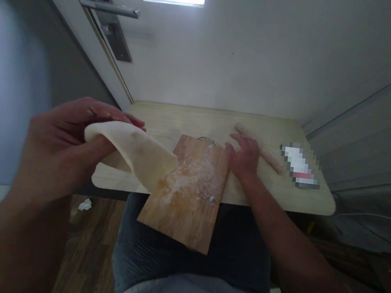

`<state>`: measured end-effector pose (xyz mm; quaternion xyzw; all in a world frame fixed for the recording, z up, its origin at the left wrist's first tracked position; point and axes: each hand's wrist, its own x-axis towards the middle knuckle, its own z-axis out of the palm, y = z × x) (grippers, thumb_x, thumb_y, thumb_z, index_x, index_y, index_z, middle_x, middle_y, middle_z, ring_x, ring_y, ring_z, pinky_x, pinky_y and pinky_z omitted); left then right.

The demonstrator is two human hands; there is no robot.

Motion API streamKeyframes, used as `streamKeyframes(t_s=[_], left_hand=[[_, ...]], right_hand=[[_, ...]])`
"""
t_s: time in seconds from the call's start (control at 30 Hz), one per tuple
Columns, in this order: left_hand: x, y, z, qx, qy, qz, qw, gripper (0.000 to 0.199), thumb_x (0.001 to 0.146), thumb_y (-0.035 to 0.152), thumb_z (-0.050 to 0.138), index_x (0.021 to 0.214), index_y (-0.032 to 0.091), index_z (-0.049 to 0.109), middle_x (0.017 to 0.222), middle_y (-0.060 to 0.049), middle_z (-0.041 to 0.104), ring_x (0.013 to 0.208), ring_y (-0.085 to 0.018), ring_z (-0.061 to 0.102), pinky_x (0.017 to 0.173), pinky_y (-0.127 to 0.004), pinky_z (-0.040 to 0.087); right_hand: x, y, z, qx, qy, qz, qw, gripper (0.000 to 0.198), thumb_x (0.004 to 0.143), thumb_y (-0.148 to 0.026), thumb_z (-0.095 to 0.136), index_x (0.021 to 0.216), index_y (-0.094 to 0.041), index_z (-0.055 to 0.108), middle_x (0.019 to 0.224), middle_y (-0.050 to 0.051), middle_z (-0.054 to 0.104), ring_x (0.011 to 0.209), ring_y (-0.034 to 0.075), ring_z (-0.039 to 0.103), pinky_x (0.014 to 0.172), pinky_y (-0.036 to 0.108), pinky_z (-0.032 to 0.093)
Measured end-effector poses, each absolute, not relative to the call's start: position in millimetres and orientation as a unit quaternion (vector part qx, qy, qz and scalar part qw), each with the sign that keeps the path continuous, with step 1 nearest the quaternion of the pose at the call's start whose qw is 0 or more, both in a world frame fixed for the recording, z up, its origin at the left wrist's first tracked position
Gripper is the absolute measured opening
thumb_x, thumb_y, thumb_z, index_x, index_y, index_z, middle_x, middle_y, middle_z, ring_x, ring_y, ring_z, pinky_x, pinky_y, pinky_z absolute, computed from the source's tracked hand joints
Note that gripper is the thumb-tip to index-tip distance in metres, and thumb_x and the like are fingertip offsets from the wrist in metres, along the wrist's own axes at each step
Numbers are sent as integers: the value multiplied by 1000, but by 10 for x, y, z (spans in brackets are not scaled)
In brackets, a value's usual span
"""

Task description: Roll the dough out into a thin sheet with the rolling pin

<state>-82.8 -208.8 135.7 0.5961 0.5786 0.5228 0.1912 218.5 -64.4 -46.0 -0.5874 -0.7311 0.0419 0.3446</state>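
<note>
My left hand (74,146), raised at the left, pinches a thin pale sheet of dough (144,154) by its upper edge between thumb and fingers. The sheet droops to the right, its lower end in front of a wooden cutting board (183,216) dusted with white flour; whether it touches the board I cannot tell. My right hand (246,156) is at the board's upper right edge, fingers apart and thumb side against or very near it. Just beyond that hand lies a wooden rolling pin (270,160), partly hidden by it.
The board rests on a small light-wood table (156,115), its near end jutting over the front edge above my lap. A blurred-out flat item (300,166) lies at the table's right. Behind stands a white door with a metal handle (112,9). Crumpled white paper (85,204) is on the floor.
</note>
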Motion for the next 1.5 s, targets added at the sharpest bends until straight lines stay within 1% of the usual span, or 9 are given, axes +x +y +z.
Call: streamKeyframes(t_s=[0.13, 0.27, 0.5, 0.67, 0.8, 1.07, 1.27, 1.37, 1.5], left_hand=[[-815, -2084, 1356, 566, 635, 474, 229, 13, 71, 30, 74, 82, 22, 72, 80, -1, 76, 66, -18, 69, 51, -24, 51], [-786, -2069, 1328, 555, 663, 418, 279, 17, 68, 32, 72, 81, 22, 71, 70, 2, 69, 52, -13, 60, 43, -21, 44], [-694, -2060, 1287, 567, 647, 375, 346, 15, 68, 32, 70, 81, 23, 70, 65, 3, 63, 49, -12, 54, 42, -20, 40], [-699, -2070, 1296, 571, 649, 387, 320, 15, 68, 29, 70, 80, 21, 71, 67, 3, 63, 51, -10, 53, 43, -19, 39], [-731, -2085, 1259, 582, 642, 385, 318, 13, 70, 27, 70, 81, 21, 71, 69, 2, 65, 53, -11, 55, 45, -19, 41], [-762, -2060, 1177, 585, 631, 397, 320, 12, 73, 25, 70, 84, 23, 71, 73, 3, 65, 55, -11, 55, 46, -20, 40], [-567, -2059, 1360, 645, 626, 337, 281, 8, 72, 26, 66, 79, 24, 70, 57, 6, 55, 45, -10, 42, 40, -21, 29], [-422, -2041, 1438, 688, 612, 275, 279, 10, 71, 26, 65, 78, 25, 72, 58, 5, 58, 51, -12, 50, 44, -22, 35], [-233, -1924, 1381, 738, 549, 215, 328, 20, 67, 19, 65, 81, 27, 77, 72, 5, 70, 70, -17, 64, 64, -24, 48]], right_hand=[[2550, -498, -361, -691, -677, 2, 252, 46, 87, -40, 62, 128, -18, 65, 129, 17, 64, 121, 36, 52, 102, 54, 40], [2748, -371, -305, -714, -678, 30, 175, 38, 90, -34, 58, 123, -18, 68, 120, 18, 66, 113, 34, 57, 95, 50, 45], [2419, -429, -154, -542, -784, 91, 289, 36, 93, -33, 54, 120, -16, 69, 112, 13, 69, 104, 26, 61, 95, 38, 48], [2161, -522, -240, -454, -850, 135, 230, 31, 94, -31, 54, 115, -18, 73, 108, 11, 70, 103, 24, 61, 97, 36, 47], [2139, -513, -312, -466, -854, 106, 205, 31, 94, -30, 54, 115, -19, 74, 108, 12, 69, 108, 26, 59, 102, 39, 45], [2074, -632, -345, -492, -841, 79, 211, 34, 94, -31, 56, 121, -20, 73, 111, 12, 66, 108, 27, 55, 98, 41, 45], [2301, -515, -384, -522, -819, 94, 220, 36, 95, -32, 54, 123, -19, 72, 112, 12, 68, 105, 25, 58, 100, 40, 45], [2516, -468, -375, -584, -776, 86, 219, 36, 94, -31, 53, 121, -19, 73, 108, 13, 70, 101, 27, 59, 95, 42, 47], [2664, -464, -288, -649, -729, 87, 200, 37, 93, -35, 55, 121, -19, 74, 112, 16, 69, 105, 30, 61, 93, 46, 48]])
